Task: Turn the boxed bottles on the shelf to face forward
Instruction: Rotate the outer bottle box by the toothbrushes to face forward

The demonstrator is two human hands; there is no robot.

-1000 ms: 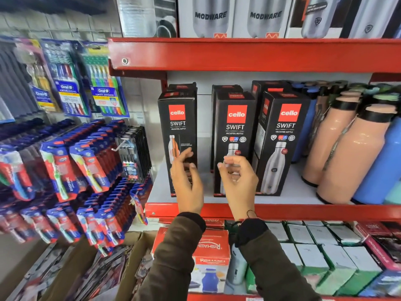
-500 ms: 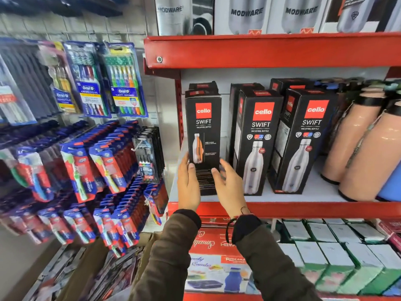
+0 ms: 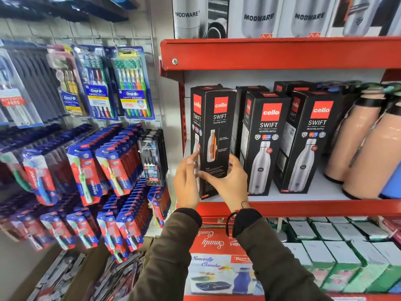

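Note:
Three black Cello Swift bottle boxes stand in the front row on the red shelf [image 3: 303, 208]. The leftmost box [image 3: 217, 131] is turned at an angle, showing two faces: a side panel with an orange cutaway bottle and, at its left, the face with the steel bottle. My left hand [image 3: 187, 181] grips its lower left edge. My right hand [image 3: 230, 181] wraps its lower right side. The middle box [image 3: 263, 146] and the right box [image 3: 308, 144] show their steel-bottle faces. More black boxes stand behind them.
Peach bottles [image 3: 358, 146] stand unboxed at the shelf's right. Toothbrush packs [image 3: 102, 88] hang on a wire rack to the left. Modware boxes [image 3: 258, 16] fill the shelf above. Boxed goods [image 3: 325, 246] lie on the shelf below.
Both hands went from hovering in front of the boxes to gripping the leftmost box, which has rotated so a second face shows at its left. The camera has moved closer.

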